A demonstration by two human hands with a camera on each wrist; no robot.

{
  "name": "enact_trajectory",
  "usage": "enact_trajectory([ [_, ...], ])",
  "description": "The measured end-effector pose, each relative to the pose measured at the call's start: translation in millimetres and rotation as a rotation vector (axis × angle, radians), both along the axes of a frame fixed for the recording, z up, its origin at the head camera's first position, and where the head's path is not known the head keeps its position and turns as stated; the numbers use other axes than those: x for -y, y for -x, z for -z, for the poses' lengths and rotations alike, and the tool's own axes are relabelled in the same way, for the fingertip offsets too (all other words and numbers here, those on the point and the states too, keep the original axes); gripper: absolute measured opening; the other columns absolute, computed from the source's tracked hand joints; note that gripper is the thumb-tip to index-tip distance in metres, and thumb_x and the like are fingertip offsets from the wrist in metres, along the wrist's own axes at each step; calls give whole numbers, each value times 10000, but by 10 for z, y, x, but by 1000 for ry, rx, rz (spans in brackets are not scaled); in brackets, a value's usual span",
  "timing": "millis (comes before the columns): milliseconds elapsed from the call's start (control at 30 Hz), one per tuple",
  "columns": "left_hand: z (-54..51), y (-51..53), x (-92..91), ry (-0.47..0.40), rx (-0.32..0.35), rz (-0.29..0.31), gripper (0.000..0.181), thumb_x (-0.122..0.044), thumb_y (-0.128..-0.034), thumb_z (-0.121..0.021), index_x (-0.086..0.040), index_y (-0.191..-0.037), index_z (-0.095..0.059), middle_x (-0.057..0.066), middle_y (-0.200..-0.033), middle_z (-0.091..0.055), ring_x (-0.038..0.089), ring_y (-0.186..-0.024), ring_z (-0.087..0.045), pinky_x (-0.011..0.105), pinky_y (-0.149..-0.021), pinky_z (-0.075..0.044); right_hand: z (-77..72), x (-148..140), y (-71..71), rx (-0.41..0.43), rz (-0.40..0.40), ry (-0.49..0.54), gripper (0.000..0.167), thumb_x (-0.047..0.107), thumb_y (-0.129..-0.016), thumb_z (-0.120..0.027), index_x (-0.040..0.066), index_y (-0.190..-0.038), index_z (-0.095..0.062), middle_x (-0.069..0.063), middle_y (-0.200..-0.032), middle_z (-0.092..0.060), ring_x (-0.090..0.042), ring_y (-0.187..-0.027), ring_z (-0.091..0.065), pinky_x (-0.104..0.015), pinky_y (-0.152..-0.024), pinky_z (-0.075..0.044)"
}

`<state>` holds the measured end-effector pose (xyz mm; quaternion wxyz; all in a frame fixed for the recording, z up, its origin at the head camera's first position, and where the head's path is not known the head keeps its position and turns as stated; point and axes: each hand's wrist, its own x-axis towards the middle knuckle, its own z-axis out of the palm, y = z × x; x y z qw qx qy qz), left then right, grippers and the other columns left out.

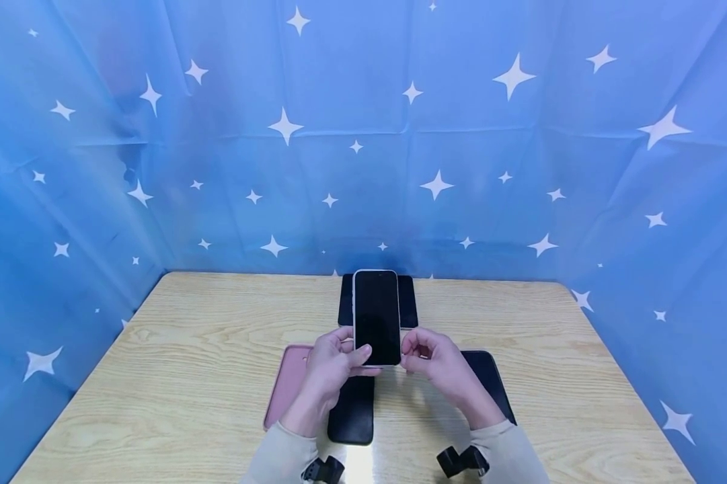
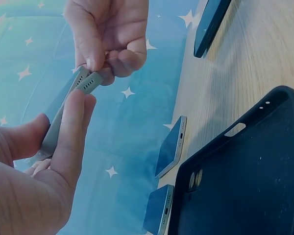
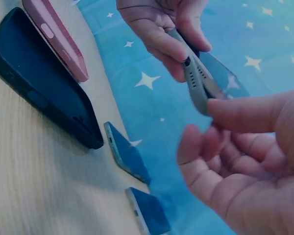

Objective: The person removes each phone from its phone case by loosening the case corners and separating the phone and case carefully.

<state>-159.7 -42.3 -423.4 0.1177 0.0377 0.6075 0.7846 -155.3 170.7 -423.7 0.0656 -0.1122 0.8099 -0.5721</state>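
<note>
A smartphone [image 1: 376, 316] with a dark screen stands raised above the table, its face toward me. My left hand [image 1: 333, 363] grips its lower left side, thumb over the front and fingers behind. In the left wrist view, a grey phone case [image 2: 91, 83] parts from the phone at the bottom corner, leaving a narrow wedge between them. At that corner my right hand [image 1: 432, 359] pinches the case edge between thumb and curled fingers; the right wrist view shows its thumb [image 3: 250, 113] against the corner. The rest of the case's back is hidden.
A pink phone case [image 1: 286, 386] lies under my left forearm, beside a black phone case [image 1: 351, 413]. Another dark case [image 1: 490, 383] lies partly beneath my right forearm. Two phones [image 2: 171, 147] lie near the back edge. Behind the wooden table [image 1: 187, 349] hangs a blue starry curtain [image 1: 363, 168].
</note>
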Motion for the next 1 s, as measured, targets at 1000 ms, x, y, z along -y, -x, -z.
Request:
enact_trajectory([
  [1000,53,1,-96,67,-52,56,250,65,-1006,-522,134,-1237,-588,284,-1150,-714,284,-1000,-736,424,-814,-642,-112,145,-43,29,163,-243,348,187,-912,-799,88,-757,-503,-40,-657,-498,-186,-554,-629,-355,-576,-570],
])
